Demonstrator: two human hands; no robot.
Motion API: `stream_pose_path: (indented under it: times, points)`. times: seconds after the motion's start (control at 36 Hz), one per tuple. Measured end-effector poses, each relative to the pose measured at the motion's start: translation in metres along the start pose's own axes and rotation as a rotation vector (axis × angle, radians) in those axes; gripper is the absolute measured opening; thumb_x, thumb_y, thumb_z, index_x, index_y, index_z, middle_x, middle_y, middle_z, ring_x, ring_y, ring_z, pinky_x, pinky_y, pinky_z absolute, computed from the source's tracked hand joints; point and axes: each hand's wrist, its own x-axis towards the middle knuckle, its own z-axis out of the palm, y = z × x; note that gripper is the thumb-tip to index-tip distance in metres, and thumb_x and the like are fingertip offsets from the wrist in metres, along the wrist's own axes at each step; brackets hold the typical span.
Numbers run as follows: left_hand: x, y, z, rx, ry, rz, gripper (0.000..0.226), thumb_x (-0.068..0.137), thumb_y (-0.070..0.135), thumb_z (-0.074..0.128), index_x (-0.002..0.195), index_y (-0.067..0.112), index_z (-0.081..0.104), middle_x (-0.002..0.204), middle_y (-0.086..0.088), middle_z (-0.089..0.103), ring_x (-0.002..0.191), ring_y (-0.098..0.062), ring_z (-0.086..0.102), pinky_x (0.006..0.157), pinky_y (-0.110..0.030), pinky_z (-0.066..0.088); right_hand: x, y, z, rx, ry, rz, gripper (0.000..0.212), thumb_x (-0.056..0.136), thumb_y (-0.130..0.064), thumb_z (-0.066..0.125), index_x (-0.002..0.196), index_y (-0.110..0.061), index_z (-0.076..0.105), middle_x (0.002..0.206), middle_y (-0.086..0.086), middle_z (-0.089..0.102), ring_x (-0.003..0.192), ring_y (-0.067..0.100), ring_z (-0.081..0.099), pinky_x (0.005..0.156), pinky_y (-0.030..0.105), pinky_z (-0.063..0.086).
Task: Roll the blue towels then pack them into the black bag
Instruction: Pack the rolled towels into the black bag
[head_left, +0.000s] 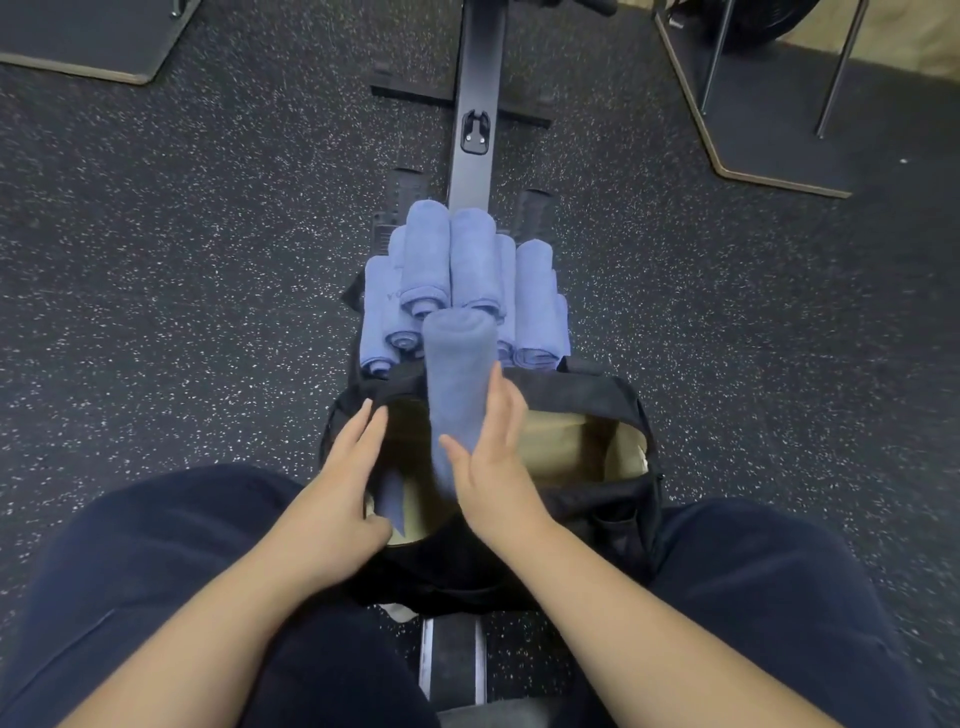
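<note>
Black bag (587, 400) gaping between the knees, pale lining showing, soft walls likely to sag. Just beyond it, a stack of rolled blue towels (457, 280) on the rowing machine rail (475, 78). Over the bag's mouth, one rolled towel (457, 384): light, limp, apt to unroll; best taken round the middle. Right hand (493, 457) wrapped round its lower half; left hand (353, 467) flat-fingered on the bag's rim, gripping nothing. Loose tail of the roll blurred; bag's bottom hidden.
</note>
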Motion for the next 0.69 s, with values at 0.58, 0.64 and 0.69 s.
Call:
stream_pose_path:
  times: [0.58,0.64,0.69]
  points:
    - [0.001,0.002,0.003,-0.031,-0.01,0.017,0.107,0.079,-0.005,0.059,0.137,0.04,-0.019,0.157,0.015,-0.017,0.116,-0.011,0.028,0.082,-0.006,0.022,-0.038,0.056,0.017,-0.393,-0.655,0.315,0.083,0.093,-0.018,0.055,0.152,-0.02,-0.004,0.139,0.021,0.027,0.108,0.04,0.053,0.087,0.035,0.045]
    - [0.0,0.002,0.003,-0.031,-0.022,-0.002,0.108,0.08,-0.004,0.059,0.136,0.041,-0.021,0.156,0.016,-0.018,0.113,-0.014,0.03,0.081,-0.009,0.024,-0.032,0.06,0.026,-0.361,-0.621,0.429,0.084,0.092,-0.019,0.055,0.151,-0.026,-0.004,0.141,0.021,0.026,0.117,0.038,0.048,0.091,0.037,0.045]
    - [0.0,0.003,0.002,-0.027,-0.032,-0.015,0.11,0.079,-0.002,0.06,0.133,0.046,-0.024,0.156,0.019,-0.021,0.105,-0.008,0.043,0.08,-0.012,0.031,-0.029,0.063,0.032,-0.343,-0.628,0.52,0.083,0.092,-0.02,0.054,0.151,-0.028,-0.003,0.142,0.021,0.026,0.12,0.039,0.045,0.091,0.038,0.044]
